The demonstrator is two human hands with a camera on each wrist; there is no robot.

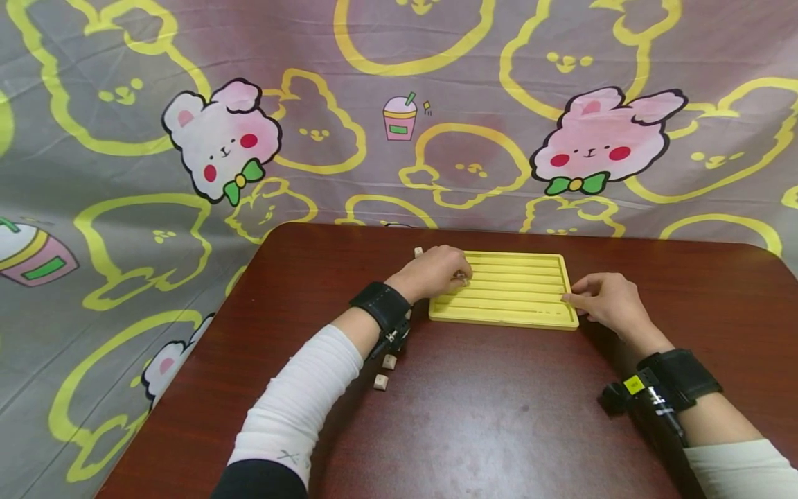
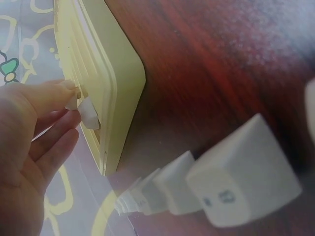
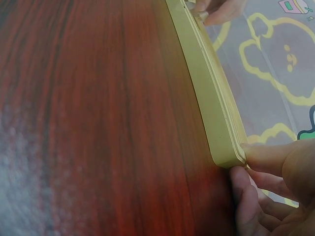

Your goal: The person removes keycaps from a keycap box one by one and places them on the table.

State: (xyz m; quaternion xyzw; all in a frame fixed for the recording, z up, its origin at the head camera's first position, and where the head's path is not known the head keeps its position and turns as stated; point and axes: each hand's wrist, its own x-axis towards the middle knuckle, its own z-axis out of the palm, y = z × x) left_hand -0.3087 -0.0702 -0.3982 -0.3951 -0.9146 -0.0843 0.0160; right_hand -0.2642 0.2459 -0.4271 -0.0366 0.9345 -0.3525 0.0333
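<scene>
A yellow ridged tray (image 1: 511, 290) lies on the table. My left hand (image 1: 435, 272) is over its left end, and its thumb and fingertips pinch a small pale keycap (image 2: 72, 102). Just beyond the fingertips, another keycap (image 2: 89, 116) sits in one of the tray's grooves. My right hand (image 1: 607, 301) grips the tray's right edge, with the thumb on the rim and the fingers against the outer side. Left of the tray, a row of keycaps (image 2: 241, 172) runs along the table, partly hidden by my left arm in the head view; the nearest bears dark printed marks.
The dark reddish-brown table (image 1: 486, 409) extends in front of and on both sides of the tray. Behind it hangs a patterned cloth (image 1: 349, 125) with cartoon animals. One keycap (image 1: 418, 252) lies by the tray's far left corner, and another (image 1: 381, 382) is nearer the front.
</scene>
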